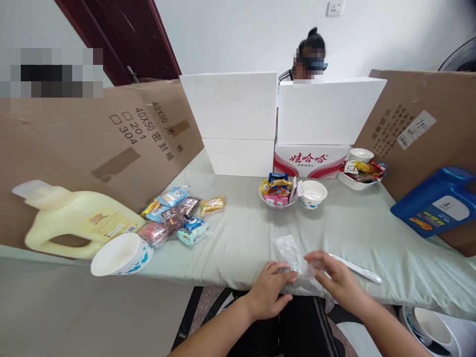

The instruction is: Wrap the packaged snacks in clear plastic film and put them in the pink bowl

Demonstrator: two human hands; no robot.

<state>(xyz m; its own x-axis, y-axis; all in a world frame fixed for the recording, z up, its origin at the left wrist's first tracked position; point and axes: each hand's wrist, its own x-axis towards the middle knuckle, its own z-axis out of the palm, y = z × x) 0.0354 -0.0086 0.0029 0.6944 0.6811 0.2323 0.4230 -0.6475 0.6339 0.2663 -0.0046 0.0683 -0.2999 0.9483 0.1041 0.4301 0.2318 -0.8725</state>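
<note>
Here, at the near edge of the table (pixel 241 238), both hands meet on 1 clear plastic bag (pixel 288 250), which lies flat on the pale cloth. The bag's long axis runs from the near edge away and slightly leftward, so its far end reaches up the table while its near end sits between the 2 hands. The left hand (pixel 269 292) comes in from the left, its grip pressed on the bag's near left edge with fingers curled; the right hand (pixel 332 277) comes in from the right, its grip pinching the crumpled near end of the same bag with thumb and fingertips. Both hands touch the bag, neither clearly nearer. A white plastic spoon (pixel 357 269) lies just beyond the right hand, its handle pointing right; whether it touches the fingers cannot be told. Well apart, farther up the table, a bowl of snacks (pixel 277 194) and an empty white bowl (pixel 313 193) stand side by side; loose snack packets (pixel 178 213) lie to the left.
</note>
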